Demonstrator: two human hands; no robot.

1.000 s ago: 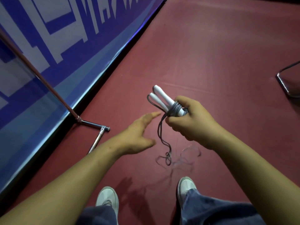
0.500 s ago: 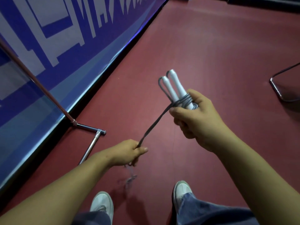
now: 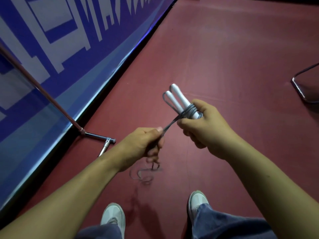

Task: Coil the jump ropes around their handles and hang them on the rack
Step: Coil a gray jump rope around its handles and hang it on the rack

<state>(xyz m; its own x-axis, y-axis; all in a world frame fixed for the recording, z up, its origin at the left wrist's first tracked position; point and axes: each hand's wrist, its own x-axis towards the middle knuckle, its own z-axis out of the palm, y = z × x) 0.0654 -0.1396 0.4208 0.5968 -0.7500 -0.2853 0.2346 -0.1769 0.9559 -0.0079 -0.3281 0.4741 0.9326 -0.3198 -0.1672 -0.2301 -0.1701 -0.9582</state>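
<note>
left hand (image 3: 141, 144) has risen to eight o'clock of the handles (image 3: 178, 99), pinching the rope (image 3: 170, 124) taut; right hand (image 3: 208, 130) grips them; keep wraps snug.

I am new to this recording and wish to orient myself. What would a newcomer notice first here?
First, the two white handles at the centre, held side by side in the right hand, with grey rope wound around them. Just below to the left, the left hand grips the rope, taut from the coil. A blue and white banner fills the upper left.
</note>
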